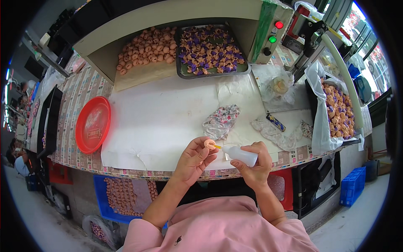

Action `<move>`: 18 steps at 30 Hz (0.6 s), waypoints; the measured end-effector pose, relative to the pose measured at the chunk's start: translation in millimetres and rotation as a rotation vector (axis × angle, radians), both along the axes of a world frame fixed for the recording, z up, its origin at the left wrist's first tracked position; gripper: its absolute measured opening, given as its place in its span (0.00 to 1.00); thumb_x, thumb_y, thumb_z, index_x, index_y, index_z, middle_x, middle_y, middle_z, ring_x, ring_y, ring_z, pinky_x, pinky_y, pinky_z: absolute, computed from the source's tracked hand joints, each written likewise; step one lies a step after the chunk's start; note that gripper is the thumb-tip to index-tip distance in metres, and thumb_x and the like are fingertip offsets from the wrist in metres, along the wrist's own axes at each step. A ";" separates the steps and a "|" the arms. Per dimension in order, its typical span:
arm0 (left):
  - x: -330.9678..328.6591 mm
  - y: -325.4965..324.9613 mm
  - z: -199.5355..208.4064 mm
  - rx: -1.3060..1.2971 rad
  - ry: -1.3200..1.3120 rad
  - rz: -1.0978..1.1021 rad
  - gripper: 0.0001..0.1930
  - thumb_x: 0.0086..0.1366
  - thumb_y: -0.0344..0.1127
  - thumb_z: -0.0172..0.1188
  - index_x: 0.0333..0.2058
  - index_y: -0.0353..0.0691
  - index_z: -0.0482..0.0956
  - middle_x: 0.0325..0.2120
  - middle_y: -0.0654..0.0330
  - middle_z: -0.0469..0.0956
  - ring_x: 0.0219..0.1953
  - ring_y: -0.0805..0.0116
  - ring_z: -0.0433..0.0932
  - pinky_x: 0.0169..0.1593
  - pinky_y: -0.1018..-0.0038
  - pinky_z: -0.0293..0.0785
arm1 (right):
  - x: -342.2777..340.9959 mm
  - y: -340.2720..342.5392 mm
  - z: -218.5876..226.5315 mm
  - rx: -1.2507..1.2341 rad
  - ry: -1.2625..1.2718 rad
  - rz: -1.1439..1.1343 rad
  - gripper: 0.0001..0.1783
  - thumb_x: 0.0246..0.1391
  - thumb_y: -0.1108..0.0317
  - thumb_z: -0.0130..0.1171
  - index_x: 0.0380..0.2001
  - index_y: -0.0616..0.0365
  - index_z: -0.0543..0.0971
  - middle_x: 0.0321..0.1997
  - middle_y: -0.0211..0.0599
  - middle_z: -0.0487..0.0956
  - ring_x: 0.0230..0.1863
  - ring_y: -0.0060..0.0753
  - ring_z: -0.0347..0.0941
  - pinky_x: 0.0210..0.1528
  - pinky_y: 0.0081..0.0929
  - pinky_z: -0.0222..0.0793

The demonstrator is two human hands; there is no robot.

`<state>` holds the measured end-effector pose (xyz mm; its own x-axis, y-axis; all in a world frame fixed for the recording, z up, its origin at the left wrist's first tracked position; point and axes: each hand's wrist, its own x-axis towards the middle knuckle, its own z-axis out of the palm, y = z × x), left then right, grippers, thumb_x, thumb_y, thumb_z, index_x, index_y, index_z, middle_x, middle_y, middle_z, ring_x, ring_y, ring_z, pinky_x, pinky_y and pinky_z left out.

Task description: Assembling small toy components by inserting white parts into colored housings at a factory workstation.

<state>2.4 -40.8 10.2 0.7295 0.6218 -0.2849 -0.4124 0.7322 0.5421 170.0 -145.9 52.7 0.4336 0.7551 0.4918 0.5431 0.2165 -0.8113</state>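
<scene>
Between the fingers of my left hand [194, 159] is a small peach-coloured hollow doll head [209, 144], its opening turned toward my right hand. My right hand [257, 164] grips a white squeeze bottle [244, 156] lying on its side in the fingers. The bottle's thin yellow nozzle [217, 147] points left and meets the doll head at its opening; whether the tip is inside I cannot tell. Both hands are above the near edge of the white sheet [155, 126]. Just beyond them lies a crumpled floral cloth [222, 121].
Under the shelf are a pile of peach heads [147, 50] and a black tray [181, 69] of peach-and-purple pieces. A red basin [105, 126] stands left. At right are a lined box of pieces [338, 109], a plastic-wrapped item [280, 86] and a dark patterned stick [276, 122].
</scene>
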 end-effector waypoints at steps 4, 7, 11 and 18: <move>0.7 0.4 -1.8 -0.010 0.010 0.002 0.16 0.65 0.27 0.56 0.51 0.42 0.69 0.45 0.62 0.75 0.48 0.70 0.77 0.49 0.78 0.78 | -0.6 1.1 2.2 -0.012 -0.026 -0.007 0.21 0.35 0.69 0.76 0.33 0.59 0.78 0.26 0.36 0.75 0.27 0.32 0.70 0.28 0.26 0.65; 0.3 -0.1 -2.4 0.003 0.015 0.001 0.16 0.65 0.27 0.56 0.51 0.42 0.69 0.45 0.62 0.75 0.48 0.70 0.77 0.49 0.77 0.79 | -0.6 1.0 -1.7 -0.021 -0.013 -0.012 0.20 0.35 0.69 0.76 0.33 0.60 0.78 0.26 0.36 0.75 0.27 0.33 0.71 0.28 0.26 0.65; 0.4 -0.1 -1.2 -0.006 0.017 -0.001 0.15 0.65 0.26 0.55 0.50 0.42 0.69 0.44 0.61 0.75 0.48 0.70 0.78 0.48 0.78 0.79 | 0.5 1.1 -0.9 -0.020 -0.028 -0.028 0.20 0.35 0.70 0.75 0.32 0.60 0.78 0.26 0.36 0.75 0.27 0.33 0.71 0.28 0.26 0.65; 1.5 -1.5 -0.4 0.007 0.025 0.020 0.13 0.64 0.25 0.56 0.48 0.42 0.70 0.43 0.61 0.75 0.48 0.70 0.77 0.50 0.77 0.77 | 4.0 -5.7 -2.6 -0.021 -0.062 -0.069 0.20 0.36 0.67 0.75 0.32 0.60 0.77 0.25 0.35 0.74 0.26 0.31 0.68 0.27 0.25 0.63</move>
<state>3.9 -42.3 9.8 0.7095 0.6384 -0.2984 -0.4134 0.7200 0.5574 174.0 -151.6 50.1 0.4541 0.7349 0.5037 0.6055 0.1602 -0.7796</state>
